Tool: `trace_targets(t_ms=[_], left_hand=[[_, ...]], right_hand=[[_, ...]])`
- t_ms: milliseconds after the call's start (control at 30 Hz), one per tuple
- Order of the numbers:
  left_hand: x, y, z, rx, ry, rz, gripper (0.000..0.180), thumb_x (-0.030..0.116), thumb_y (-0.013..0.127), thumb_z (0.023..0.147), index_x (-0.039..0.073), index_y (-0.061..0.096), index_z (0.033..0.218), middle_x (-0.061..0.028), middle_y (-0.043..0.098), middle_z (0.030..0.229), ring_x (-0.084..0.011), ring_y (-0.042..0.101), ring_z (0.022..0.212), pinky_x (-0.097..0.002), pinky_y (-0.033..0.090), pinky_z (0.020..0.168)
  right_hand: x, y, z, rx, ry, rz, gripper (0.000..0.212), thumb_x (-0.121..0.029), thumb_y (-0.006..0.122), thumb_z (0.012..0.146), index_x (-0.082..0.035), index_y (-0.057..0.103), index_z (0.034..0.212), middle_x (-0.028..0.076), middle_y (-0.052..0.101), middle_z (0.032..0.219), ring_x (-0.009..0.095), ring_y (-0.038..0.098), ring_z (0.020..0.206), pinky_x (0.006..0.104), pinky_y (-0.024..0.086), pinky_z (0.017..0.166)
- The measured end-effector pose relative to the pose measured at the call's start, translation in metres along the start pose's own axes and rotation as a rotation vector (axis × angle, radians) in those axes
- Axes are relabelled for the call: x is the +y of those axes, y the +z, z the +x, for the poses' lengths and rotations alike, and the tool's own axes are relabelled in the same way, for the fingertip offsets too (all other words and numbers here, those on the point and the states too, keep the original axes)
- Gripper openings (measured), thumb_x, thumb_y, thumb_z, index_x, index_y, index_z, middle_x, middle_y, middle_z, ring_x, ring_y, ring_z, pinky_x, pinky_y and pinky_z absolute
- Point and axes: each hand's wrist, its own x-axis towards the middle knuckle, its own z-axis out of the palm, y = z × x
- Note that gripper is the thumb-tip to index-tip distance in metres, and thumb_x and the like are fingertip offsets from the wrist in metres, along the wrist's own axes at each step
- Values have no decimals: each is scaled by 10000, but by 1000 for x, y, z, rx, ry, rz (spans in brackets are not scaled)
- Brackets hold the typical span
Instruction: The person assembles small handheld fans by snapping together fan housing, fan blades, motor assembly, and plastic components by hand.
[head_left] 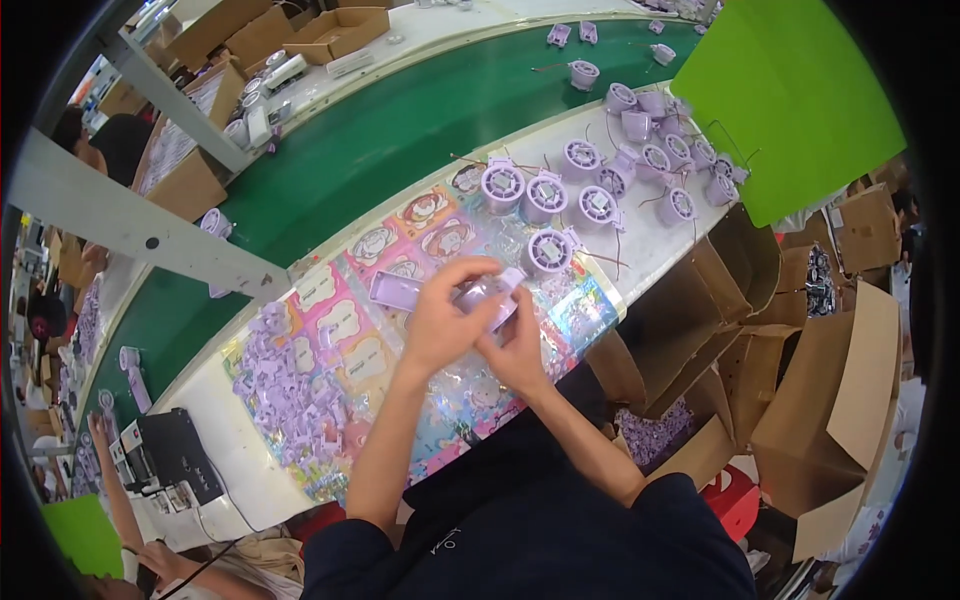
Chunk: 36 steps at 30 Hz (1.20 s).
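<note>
Both my hands are closed around a lilac plastic handheld fan body [397, 291] above the middle of the sheet-covered bench. Its trough-like handle sticks out to the left, past my left hand [440, 322]. That hand lies across the fan's round end from above, and its fingers cover much of it. My right hand [517, 352] grips the same end from the right and below. Just beyond my hands stand several round lilac fan heads [549, 251] with ribbed tops, some trailing thin wires. On the left lies a pile of small lilac plastic parts [290, 390].
A green conveyor belt [380, 130] runs behind the bench, carrying a few lilac parts. A grey metal post [150, 243] slants in from the left. Open cardboard boxes [690, 300] stand at the right, near a green panel [790, 100]. Another person's arm [118, 480] shows lower left.
</note>
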Motion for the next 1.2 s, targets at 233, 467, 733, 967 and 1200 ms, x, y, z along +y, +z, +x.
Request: trace_targets(t_ms=[233, 467, 733, 967, 1200], left_hand=[[14, -57, -8, -44, 152, 1146, 629, -3, 681, 647, 67, 630, 1271, -185, 567, 1393, -391, 454, 1343, -468, 357, 1152], [12, -68, -14, -280, 55, 1141, 551, 86, 783, 620, 64, 611, 1143, -167, 673, 1069, -364, 594, 1190, -460, 449, 1049], [39, -67, -34, -417, -207, 911, 582, 183, 803, 635, 44, 654, 1180, -176, 713, 1074, -378, 679, 1014, -467, 543, 865], [46, -62, -34, -403, -244, 826, 644, 237, 826, 675, 20, 653, 1255, -196, 724, 1117, -360, 690, 1052, -415, 528, 931], [38, -56, -36, -243, -267, 594, 493, 270, 804, 744, 28, 728, 1168, -207, 740, 1036, -360, 711, 955, -410, 540, 859]], right_hand=[[3, -7, 7, -10, 24, -11, 625, 13, 675, 796, -21, 446, 1377, 113, 551, 1202, 196, 590, 1080, 331, 501, 920], [-19, -1, 6, -85, -207, -593, 603, 24, 600, 665, -71, 604, 1261, 162, 528, 1064, 344, 567, 965, 411, 489, 846], [-73, -11, 13, -190, -292, -964, 621, -50, 690, 652, -124, 613, 1264, 187, 546, 1092, 396, 572, 1008, 474, 490, 859], [-84, -11, 18, -254, -439, -1091, 605, -45, 686, 613, -75, 619, 1214, 160, 574, 1052, 369, 595, 958, 451, 518, 808], [-92, -3, 16, -226, -486, -1117, 581, -30, 725, 630, -100, 594, 1192, 141, 534, 994, 351, 586, 929, 440, 495, 740]])
